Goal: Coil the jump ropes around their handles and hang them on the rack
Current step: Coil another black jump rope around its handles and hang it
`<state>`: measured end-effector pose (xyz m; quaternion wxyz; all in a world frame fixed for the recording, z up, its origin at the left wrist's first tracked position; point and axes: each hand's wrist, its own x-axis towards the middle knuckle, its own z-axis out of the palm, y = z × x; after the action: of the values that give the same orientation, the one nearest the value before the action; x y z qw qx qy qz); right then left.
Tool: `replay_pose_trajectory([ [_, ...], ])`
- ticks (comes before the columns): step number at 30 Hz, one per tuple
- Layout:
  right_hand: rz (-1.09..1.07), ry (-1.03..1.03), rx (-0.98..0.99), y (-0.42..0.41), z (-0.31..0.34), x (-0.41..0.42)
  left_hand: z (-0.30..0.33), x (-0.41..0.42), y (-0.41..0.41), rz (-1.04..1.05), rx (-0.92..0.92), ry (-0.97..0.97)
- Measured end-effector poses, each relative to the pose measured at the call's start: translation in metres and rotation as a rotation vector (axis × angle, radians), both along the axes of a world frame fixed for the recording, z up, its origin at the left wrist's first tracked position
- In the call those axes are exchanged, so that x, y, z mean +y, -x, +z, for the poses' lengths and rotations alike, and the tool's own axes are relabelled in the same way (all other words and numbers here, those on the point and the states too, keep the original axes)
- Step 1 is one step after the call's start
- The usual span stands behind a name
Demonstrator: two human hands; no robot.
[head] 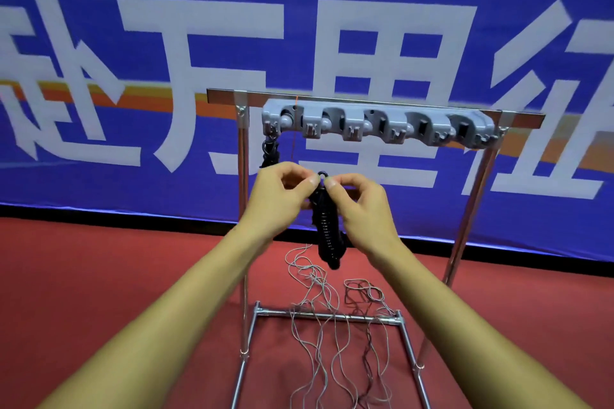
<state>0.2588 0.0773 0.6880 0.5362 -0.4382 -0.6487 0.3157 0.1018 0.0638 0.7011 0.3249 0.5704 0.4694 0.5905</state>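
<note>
One coiled jump rope (pixel 270 151) already hangs at the rack's (pixel 375 124) left end. Left hand (pixel 282 196) and right hand (pixel 357 206) each pinch the loop (pixel 323 175) atop a second coiled rope (pixel 327 229), held below the rack, not yet hung. Loose grey rope (pixel 319 309) lies uncoiled on the floor (pixel 99 276).

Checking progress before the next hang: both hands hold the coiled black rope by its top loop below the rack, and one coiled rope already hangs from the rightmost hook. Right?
Not quite. The hung rope is on the leftmost hook of the rack, not the rightmost, as the head view shows. Otherwise correct: left hand and right hand pinch the coiled black rope by its top loop.
</note>
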Motion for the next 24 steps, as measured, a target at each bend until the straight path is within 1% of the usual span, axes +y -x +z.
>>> replay_pose_trajectory([
  [3, 0.044, 0.027, 0.126, 0.014, 0.028, 0.024, 0.027, 0.024, 0.001, 0.060, -0.039, -0.041],
  [6, 0.055, 0.072, 0.185, 0.026, 0.049, 0.045, 0.049, 0.045, 0.002, 0.125, -0.048, -0.049],
  [14, 0.018, 0.258, 0.356, 0.042, 0.065, 0.069, 0.065, 0.072, 0.003, 0.262, -0.025, 0.004],
  [17, 0.005, 0.284, 0.371, 0.047, 0.065, 0.072, 0.065, 0.073, 0.004, 0.286, -0.032, 0.012],
  [22, -0.032, 0.334, 0.396, 0.047, 0.060, 0.083, 0.059, 0.073, 0.003, 0.263, -0.061, 0.027],
  [24, -0.047, 0.337, 0.370, 0.047, 0.054, 0.087, 0.055, 0.075, 0.002, 0.279, -0.050, 0.028],
])
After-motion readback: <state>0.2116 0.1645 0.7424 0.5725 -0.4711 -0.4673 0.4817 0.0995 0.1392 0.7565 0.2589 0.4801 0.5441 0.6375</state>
